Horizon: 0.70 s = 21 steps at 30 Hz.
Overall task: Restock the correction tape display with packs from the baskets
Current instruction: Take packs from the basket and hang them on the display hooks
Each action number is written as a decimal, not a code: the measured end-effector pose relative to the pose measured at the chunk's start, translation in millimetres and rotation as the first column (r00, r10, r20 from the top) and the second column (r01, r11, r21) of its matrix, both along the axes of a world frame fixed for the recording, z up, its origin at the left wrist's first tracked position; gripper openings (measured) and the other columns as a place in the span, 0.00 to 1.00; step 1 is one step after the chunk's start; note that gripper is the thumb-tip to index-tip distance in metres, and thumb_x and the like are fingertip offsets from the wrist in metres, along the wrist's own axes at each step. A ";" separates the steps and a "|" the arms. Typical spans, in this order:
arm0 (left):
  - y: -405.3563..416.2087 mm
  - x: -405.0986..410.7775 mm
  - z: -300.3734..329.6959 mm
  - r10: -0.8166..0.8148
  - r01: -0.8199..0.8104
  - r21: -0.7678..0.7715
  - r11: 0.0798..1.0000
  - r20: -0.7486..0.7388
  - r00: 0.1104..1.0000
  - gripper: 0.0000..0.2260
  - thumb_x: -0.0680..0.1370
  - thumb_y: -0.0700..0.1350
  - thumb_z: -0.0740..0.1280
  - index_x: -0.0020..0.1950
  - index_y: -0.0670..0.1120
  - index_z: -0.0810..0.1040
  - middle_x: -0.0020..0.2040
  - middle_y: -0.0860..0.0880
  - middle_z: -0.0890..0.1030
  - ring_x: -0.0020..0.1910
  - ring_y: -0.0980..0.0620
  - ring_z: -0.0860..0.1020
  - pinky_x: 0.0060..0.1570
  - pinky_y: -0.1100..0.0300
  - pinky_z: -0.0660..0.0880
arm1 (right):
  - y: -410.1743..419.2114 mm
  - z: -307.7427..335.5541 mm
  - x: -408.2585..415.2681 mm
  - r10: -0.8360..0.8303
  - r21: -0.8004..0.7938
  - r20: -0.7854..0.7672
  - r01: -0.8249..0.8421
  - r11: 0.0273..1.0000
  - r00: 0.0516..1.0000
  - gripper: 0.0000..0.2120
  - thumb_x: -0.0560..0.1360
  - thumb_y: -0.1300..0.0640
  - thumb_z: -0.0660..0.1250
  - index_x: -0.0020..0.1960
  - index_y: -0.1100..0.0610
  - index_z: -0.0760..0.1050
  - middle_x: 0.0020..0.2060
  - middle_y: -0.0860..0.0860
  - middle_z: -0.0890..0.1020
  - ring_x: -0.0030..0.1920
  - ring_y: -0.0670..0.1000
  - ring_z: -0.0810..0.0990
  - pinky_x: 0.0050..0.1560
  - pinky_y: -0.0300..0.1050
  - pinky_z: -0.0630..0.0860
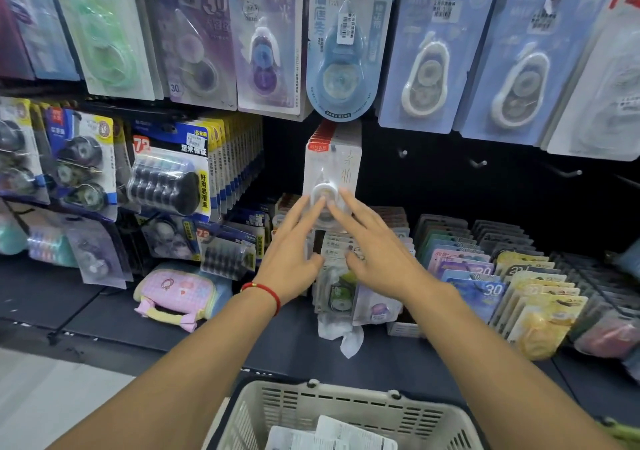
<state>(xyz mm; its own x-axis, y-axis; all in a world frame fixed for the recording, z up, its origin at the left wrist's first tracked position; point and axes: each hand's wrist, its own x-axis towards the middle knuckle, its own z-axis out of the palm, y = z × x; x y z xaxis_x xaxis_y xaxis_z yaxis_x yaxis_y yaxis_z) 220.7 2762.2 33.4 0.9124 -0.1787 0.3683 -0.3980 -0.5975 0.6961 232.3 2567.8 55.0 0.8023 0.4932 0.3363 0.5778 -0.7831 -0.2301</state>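
Left hand and right hand reached with straight fingers touching white correction tape packs hung on display, beige basket below held packs

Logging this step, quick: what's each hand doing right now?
Left hand: open, straight fingers touching the white tape pack.
Right hand: open, fingers touching the same pack.

You face a black pegboard wall with bare hooks, a dark shelf, and pale floor.
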 end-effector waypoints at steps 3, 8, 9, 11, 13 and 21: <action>3.0 -11.5 -5.4 0.036 -0.037 0.031 0.999 0.046 0.998 0.37 0.77 0.33 0.66 0.84 0.54 0.62 0.84 0.53 0.57 0.83 0.54 0.56 0.80 0.58 0.57 | -14.7 -5.1 -11.1 -0.053 0.095 -0.008 0.054 0.994 0.999 0.32 0.82 0.63 0.62 0.83 0.48 0.60 0.84 0.44 0.54 0.80 0.48 0.59 0.71 0.41 0.63; 10.4 -33.2 -24.6 -0.067 0.100 0.309 0.946 -0.115 0.991 0.28 0.79 0.38 0.68 0.80 0.48 0.68 0.76 0.46 0.70 0.74 0.44 0.70 0.71 0.53 0.69 | -57.7 -44.9 -50.9 -0.209 -0.085 -0.291 0.192 0.978 0.934 0.17 0.83 0.61 0.63 0.71 0.56 0.78 0.67 0.52 0.81 0.62 0.55 0.80 0.63 0.52 0.76; 8.9 -39.1 -31.2 -0.107 0.170 0.388 0.906 -0.179 0.978 0.28 0.80 0.39 0.67 0.80 0.49 0.68 0.76 0.46 0.70 0.73 0.43 0.71 0.70 0.53 0.69 | -68.9 -58.8 -65.2 -0.252 -0.148 -0.364 0.211 0.966 0.897 0.16 0.82 0.60 0.64 0.69 0.56 0.79 0.63 0.53 0.83 0.60 0.56 0.81 0.61 0.51 0.77; 4.8 -51.2 -47.0 -0.187 0.343 0.528 0.777 -0.327 0.926 0.28 0.81 0.40 0.67 0.81 0.50 0.68 0.77 0.45 0.71 0.75 0.44 0.70 0.72 0.53 0.68 | -89.9 -87.5 -91.8 -0.329 -0.308 -0.462 0.199 0.930 0.823 0.15 0.81 0.59 0.65 0.67 0.56 0.80 0.60 0.54 0.85 0.61 0.58 0.82 0.61 0.50 0.76; -0.7 -64.6 -69.6 -0.207 0.480 0.625 0.616 -0.460 0.864 0.26 0.82 0.42 0.67 0.81 0.51 0.68 0.77 0.46 0.72 0.76 0.44 0.70 0.72 0.53 0.68 | -107.7 -118.2 -115.4 -0.402 -0.442 -0.531 0.161 0.882 0.746 0.15 0.82 0.57 0.64 0.67 0.55 0.80 0.62 0.53 0.84 0.63 0.58 0.81 0.63 0.49 0.76; -31.1 -162.8 -191.8 -0.143 0.639 0.509 0.576 -0.708 0.692 0.22 0.83 0.42 0.65 0.77 0.53 0.72 0.74 0.45 0.75 0.74 0.44 0.71 0.72 0.53 0.69 | -121.2 -234.0 -198.7 -0.501 -0.557 -0.655 0.086 0.826 0.566 0.30 0.82 0.52 0.65 0.82 0.54 0.61 0.78 0.57 0.69 0.75 0.60 0.71 0.74 0.54 0.70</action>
